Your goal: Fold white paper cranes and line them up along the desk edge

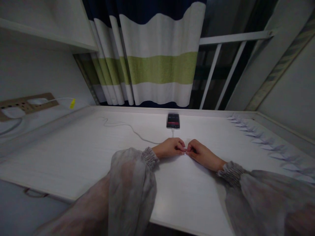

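Note:
My left hand [171,147] and my right hand [202,154] meet over the white desk [182,193], fingertips almost touching. Both are closed in a pinch on a small piece of white paper [185,153], mostly covered by the fingers. Just beyond the hands lies a phone [173,120] with its screen blurred out. A white cable [137,133] runs from the left across the desk, passes behind my left hand and plugs into the phone's near end.
Several folded white paper pieces [262,139] stand in a slanting row along the desk's right side. A power strip [29,104] with plugs is on the left wall. A striped curtain [162,68] and white window bars [213,72] are behind the desk. A shelf [49,37] overhangs the left.

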